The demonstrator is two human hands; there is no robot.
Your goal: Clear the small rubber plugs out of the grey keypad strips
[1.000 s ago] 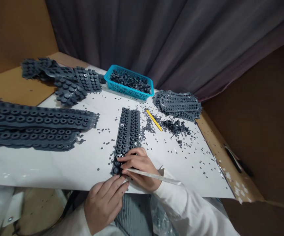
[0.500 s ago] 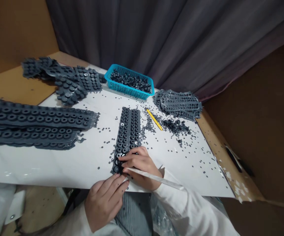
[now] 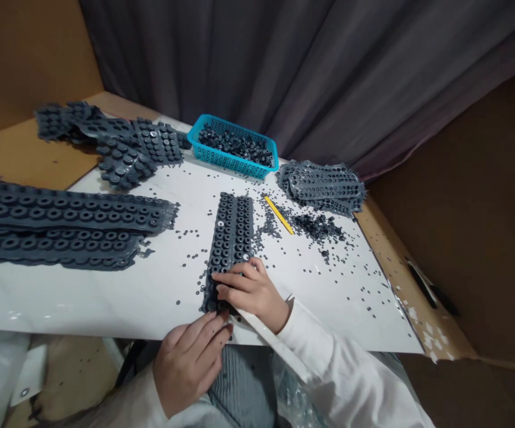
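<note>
A dark grey rubber sheet (image 3: 232,232) with rows of ring-shaped studs lies lengthwise in front of me on the white table. My right hand (image 3: 255,291) is closed on a slim white stick (image 3: 275,343), which slants back toward my sleeve. Its fingers rest over the near part of the sheet and hide the stick's working end. The fingertips of my left hand (image 3: 192,359) touch the sheet's near edge, with the fingers stretched out and the thumb hidden.
A blue basket (image 3: 235,161) of small dark parts stands at the back. Studded sheets (image 3: 61,229) lie at left, more heaped behind them (image 3: 128,148). At right are stacked perforated sheets (image 3: 324,181), a yellow stick (image 3: 278,215) and a dark pile of bits (image 3: 317,227). Tiny discs are scattered around.
The white stick has swung to a steeper slant, its rear end moving toward me. My right hand has shifted slightly; my left hand stays at the sheet's near edge.
</note>
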